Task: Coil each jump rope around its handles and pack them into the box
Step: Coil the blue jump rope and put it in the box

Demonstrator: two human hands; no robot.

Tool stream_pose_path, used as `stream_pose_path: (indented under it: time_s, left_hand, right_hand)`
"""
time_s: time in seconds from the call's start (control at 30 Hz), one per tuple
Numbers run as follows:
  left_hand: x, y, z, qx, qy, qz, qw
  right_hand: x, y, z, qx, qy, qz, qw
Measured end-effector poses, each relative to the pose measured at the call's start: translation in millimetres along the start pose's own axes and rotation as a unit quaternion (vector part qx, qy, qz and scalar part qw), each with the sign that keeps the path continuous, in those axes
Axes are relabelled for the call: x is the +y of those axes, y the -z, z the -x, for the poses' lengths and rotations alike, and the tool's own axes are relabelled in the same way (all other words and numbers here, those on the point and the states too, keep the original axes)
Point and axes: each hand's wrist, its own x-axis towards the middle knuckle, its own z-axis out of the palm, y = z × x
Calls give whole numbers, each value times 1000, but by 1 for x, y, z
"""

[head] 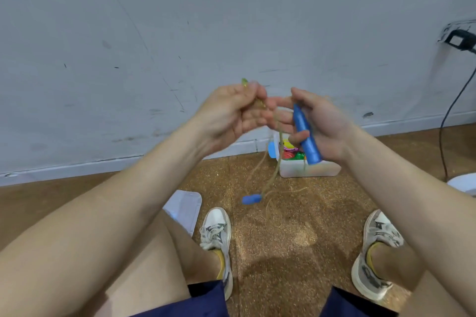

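Observation:
My right hand [316, 121] grips a blue jump rope handle [306, 136], held upright in front of me. My left hand [231, 113] pinches the yellowish rope [273, 177] close beside it, with a bit of rope sticking out above the fingers. The rope hangs blurred from both hands down to the second blue handle [251, 199], which dangles just above the floor. Behind my hands the white box [309, 170] sits on the floor by the wall, holding colourful coiled ropes [291, 153].
A white lid [185, 207] lies on the brown floor by my left knee. My two feet in white sneakers are planted apart. A black cable [448, 121] runs down the wall at right, near a white object [463, 184].

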Motion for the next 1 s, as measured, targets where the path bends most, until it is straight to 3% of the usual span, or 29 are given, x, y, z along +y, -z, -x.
stream_pose_path:
  time_s: [0.17,0.3,0.4,0.5,0.6,0.67,0.7,0.77,0.8,0.83,0.87,0.93,0.97,1.0]
  left_hand:
    - [31,14,-33,124,-102,211,964]
    - [44,53,-50,225,-179,307,907]
    - [42,86,-51,287,-202,330,876]
    - [32,102,-53,334,-186,294,876]
    - [23,107,-55,374,-117,161,906]
    - [21,111,-51,397,-23,-38,917]
    - [21,115,-46,382,43,-198,902]
    - [20,114,-33,271,173,-522,790]
    - [19,107,-28,207,197,-620,730]
    - [18,99,-26,161,179,-669,703]
    - [16,89,-26,133,119,-675,716]
    - [13,58,-24,78,-25,-556,827]
    - [11,41,-23,26,-57,-466,882]
    - [7,28,-23,-31,-64,-411,909]
  right_hand:
    - [20,-5,7,-155,-51,132,978]
    - [22,10,8,-196,-48,137,970]
    - [20,20,6,-197,-50,128,971]
    - [18,20,8,-198,-68,145,967]
    - [20,17,8,-186,-84,180,962]
    - [18,18,8,-177,-87,201,960]
    - [16,18,8,-174,-93,203,959]
    - [11,16,9,-167,-110,207,958]
    - [8,13,9,-164,-116,213,956]
    - [7,10,10,-162,-117,223,954]
    - [5,7,9,-161,-112,241,951]
    - [1,2,7,-154,-102,293,938]
    - [-2,0,5,-153,-98,317,931]
    - [-5,-1,4,-154,-96,332,926]
